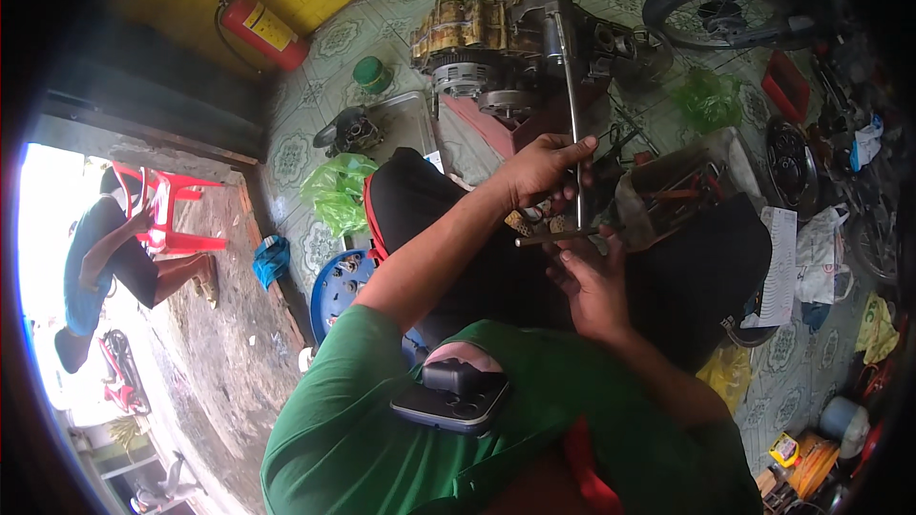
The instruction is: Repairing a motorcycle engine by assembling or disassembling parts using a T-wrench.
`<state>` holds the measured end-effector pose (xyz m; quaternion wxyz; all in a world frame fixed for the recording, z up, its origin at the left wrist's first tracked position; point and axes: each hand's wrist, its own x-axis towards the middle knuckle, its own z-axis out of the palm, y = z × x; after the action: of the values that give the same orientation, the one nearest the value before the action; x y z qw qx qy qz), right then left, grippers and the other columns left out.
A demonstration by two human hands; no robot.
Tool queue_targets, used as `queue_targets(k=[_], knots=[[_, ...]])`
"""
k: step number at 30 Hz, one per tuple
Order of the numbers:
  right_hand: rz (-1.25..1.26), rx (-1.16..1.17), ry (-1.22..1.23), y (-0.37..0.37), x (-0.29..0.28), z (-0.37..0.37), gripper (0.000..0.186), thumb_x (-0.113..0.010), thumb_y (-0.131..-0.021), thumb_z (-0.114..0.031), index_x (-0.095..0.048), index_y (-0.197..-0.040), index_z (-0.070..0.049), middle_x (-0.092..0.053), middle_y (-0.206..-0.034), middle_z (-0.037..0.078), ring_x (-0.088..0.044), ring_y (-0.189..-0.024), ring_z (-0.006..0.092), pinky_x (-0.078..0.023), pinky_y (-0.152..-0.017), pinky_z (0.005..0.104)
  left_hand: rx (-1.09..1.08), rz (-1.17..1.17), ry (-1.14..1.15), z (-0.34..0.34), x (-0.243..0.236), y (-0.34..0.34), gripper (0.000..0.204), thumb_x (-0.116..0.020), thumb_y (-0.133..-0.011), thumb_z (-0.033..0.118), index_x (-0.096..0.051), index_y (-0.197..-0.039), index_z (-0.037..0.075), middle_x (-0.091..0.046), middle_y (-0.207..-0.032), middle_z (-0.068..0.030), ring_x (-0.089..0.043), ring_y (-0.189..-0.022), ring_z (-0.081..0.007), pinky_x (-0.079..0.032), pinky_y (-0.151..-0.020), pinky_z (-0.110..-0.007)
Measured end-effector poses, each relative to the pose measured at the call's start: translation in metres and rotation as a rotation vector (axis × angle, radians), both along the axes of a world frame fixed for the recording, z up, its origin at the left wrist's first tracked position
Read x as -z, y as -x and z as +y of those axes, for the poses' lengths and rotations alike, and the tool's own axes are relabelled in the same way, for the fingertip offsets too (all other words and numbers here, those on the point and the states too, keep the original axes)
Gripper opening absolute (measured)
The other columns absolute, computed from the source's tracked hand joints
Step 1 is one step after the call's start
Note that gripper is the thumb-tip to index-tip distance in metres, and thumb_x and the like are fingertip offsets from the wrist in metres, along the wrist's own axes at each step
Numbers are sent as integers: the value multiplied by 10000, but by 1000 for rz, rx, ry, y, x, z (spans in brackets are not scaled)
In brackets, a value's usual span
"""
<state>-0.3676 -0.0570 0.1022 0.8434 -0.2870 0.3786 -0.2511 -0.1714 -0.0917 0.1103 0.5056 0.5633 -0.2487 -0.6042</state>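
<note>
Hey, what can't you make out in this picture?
In the head view:
Blue tray: partly hidden by the green sleeve; its loose parts are too small to identify.
Metal bin: near corner hidden by the right knee.
Long metal bar at the left hand: far end too small to tell how it meets the engine.

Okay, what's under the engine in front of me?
A reddish stand on the tiled floor shows under the engine. The engine covers most of the stand's top, so whatever lies there can't be seen; the bar crosses its front.
</note>
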Motion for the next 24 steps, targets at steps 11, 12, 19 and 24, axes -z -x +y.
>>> queue_targets(k=[11,12,19,24], knots=[[-741,-363,-580,6,25,-25,289,-451,-1008,-294,-609,-1068,-60,-689,-924,23,-659,-894,208,-458,-912,459,-21,149,72,-7,8,-9,375,-572,-971,439,-583,-871,78,-651,-741,-50,-513,-446,-88,-354,-381,-198],[-748,-359,-614,7,25,-25,287,-449,-1009,-294,-611,-1076,-66,-676,-898,25,-647,-860,198,-463,-906,454,-31,142,59,-6,9,-11,375,-572,-971,439,-583,-871,78,-651,-741,-50,-513,-446,-88,-354,-381,-198],[-158,-189,-393,9,8,-15,345,-458,-1010,-369,-609,-1038,-60,-557,-740,13,-578,-765,178,-471,-859,436,-91,75,46,-3,12,-12,358,-578,-972,422,-596,-916,69,-658,-751,-46,-528,-452,-96,-370,-391,-206],[-395,-278,-493,3,28,-25,378,-434,-1017,-394,-605,-1033,-57,-577,-757,13,-584,-779,186,-472,-857,430,1,176,173,7,7,-13,365,-536,-993,414,-596,-964,55,-678,-775,-67,-583,-483,-135,-448,-423,-221]])
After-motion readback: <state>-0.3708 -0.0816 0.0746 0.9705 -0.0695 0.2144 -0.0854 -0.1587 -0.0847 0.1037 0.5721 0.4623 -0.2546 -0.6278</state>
